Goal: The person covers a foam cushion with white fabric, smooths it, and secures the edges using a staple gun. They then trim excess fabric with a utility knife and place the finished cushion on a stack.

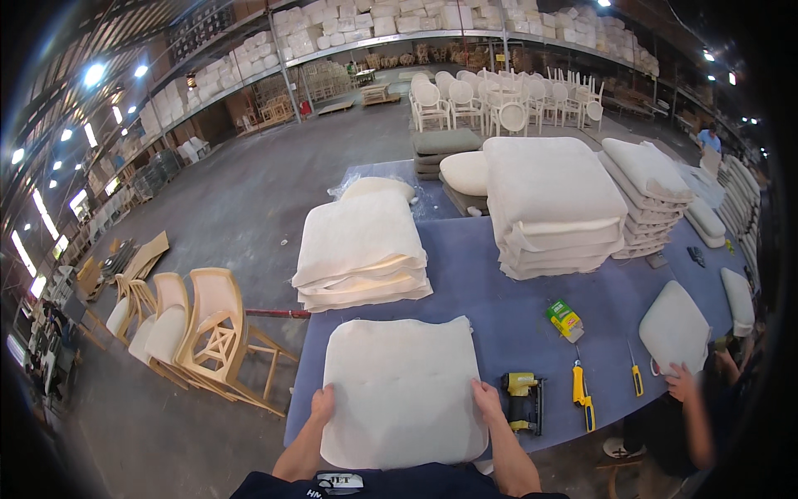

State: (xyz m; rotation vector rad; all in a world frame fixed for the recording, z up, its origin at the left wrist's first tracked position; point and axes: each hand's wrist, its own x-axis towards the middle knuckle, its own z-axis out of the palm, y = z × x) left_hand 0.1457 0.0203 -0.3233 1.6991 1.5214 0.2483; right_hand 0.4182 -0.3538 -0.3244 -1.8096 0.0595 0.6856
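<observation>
A white upholstered seat cushion (399,387) lies in front of me at the near edge of the blue-covered table, its far edge slightly uneven. My left hand (322,402) grips its left side, and my right hand (485,397) grips its right side, with the fingers partly hidden under the cushion. Just right of my right hand lies a yellow and black staple gun (523,402). Beyond the cushion rises a stack of white cushions (362,245), and a taller stack of cushions (553,200) stands to its right.
On the blue table (465,249) lie a green and yellow box (565,320), yellow-handled tools (582,388) and a yellow-handled screwdriver (637,376). At right a co-worker's hand (683,382) touches another cushion (675,326). Wooden chairs (214,333) stand on the floor at left.
</observation>
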